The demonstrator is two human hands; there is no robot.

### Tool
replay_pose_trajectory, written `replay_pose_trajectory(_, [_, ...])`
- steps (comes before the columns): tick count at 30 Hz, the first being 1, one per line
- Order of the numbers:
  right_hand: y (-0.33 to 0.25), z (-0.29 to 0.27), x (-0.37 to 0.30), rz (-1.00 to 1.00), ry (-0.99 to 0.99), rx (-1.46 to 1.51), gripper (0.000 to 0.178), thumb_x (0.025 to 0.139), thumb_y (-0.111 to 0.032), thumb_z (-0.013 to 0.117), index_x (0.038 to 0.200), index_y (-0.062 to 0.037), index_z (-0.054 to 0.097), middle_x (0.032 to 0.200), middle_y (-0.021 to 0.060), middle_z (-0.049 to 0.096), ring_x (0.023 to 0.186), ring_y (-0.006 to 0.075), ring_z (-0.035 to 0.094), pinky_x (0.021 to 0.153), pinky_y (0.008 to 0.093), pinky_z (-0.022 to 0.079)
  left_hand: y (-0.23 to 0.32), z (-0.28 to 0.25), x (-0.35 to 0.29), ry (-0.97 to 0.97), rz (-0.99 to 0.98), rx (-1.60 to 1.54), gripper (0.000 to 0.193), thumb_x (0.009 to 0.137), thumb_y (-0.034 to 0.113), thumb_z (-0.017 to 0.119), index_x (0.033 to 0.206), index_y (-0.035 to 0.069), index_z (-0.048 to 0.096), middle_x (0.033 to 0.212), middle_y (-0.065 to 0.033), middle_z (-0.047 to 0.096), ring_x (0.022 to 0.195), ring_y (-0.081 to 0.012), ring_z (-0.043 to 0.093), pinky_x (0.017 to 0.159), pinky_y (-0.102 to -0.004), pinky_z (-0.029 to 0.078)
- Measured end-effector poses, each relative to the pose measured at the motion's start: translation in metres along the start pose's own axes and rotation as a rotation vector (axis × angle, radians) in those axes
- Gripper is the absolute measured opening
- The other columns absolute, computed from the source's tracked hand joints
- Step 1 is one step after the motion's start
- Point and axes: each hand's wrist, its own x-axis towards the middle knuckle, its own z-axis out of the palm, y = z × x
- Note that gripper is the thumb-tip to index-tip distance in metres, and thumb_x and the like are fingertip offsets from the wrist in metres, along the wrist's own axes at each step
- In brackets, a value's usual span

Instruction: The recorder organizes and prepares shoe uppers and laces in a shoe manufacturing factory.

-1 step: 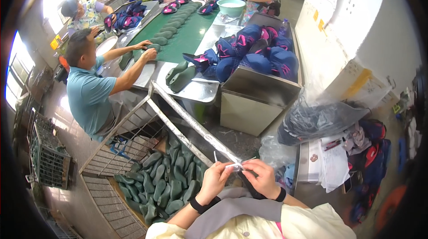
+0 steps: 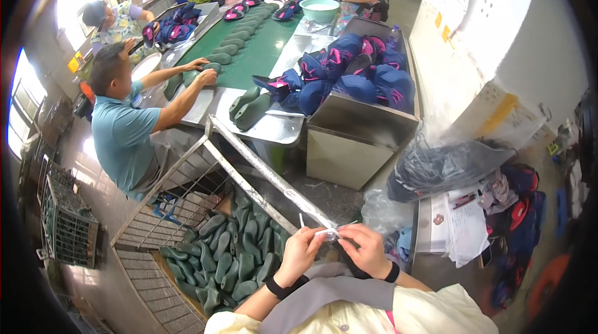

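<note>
My left hand (image 2: 300, 250) and my right hand (image 2: 369, 249) meet close in front of me, at the lower end of a worn white metal bar (image 2: 271, 175). Between thumbs and fingers, both pinch a thin white strip (image 2: 321, 232); its free end pokes up beside my left fingers. Where the strip meets the bar is too small to make out. Black bands circle both wrists. Under the bar, left of my hands, a wire cage cart (image 2: 140, 227) holds a heap of dark green shoe lasts (image 2: 225, 263).
A person in a blue shirt (image 2: 124, 138) handles lasts on the green conveyor (image 2: 265, 54). Several others work farther along. A metal bin (image 2: 349, 147) is piled with navy and pink shoe uppers (image 2: 349, 60). Papers (image 2: 458, 231) and a dark plastic bag (image 2: 445, 169) lie at right.
</note>
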Motion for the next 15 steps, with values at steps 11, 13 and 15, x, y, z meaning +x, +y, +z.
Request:
replay_pose_trajectory(11, [-0.004, 0.003, -0.015, 0.044, 0.113, -0.227, 0.019, 0.066, 0.0, 0.066, 0.084, -0.003, 0.06, 0.076, 0.0113, 0.061, 0.067, 0.0264, 0.059, 0.059, 0.0319, 0.047, -0.021, 0.023, 0.022, -0.291, -0.171, -0.333, 0.017, 0.085, 0.016, 0.052, 0.081, 0.0, 0.057, 0.064, -0.0047, 0.053, 0.053, -0.0117, 0.05, 0.049, -0.0244, 0.039])
replay_pose_trajectory(13, [-0.006, 0.005, -0.019, 0.113, 0.115, -0.26, 0.018, 0.066, -0.001, 0.066, 0.083, -0.0029, 0.06, 0.075, 0.0105, 0.06, 0.067, 0.0258, 0.059, 0.059, 0.0318, 0.047, -0.027, 0.029, 0.026, -0.462, -0.37, -0.707, 0.013, 0.085, 0.011, 0.048, 0.087, 0.0, 0.055, 0.07, -0.002, 0.056, 0.059, -0.0089, 0.052, 0.05, -0.0203, 0.039])
replay_pose_trajectory(15, [-0.006, 0.004, -0.027, 0.202, 0.147, -0.294, 0.017, 0.067, -0.002, 0.065, 0.083, -0.0029, 0.06, 0.075, 0.0102, 0.06, 0.067, 0.0254, 0.059, 0.059, 0.0316, 0.047, -0.027, 0.032, 0.033, -0.615, -0.48, -0.977, 0.03, 0.083, 0.005, 0.043, 0.113, -0.001, 0.044, 0.084, -0.0057, 0.057, 0.068, -0.0124, 0.054, 0.062, -0.023, 0.044])
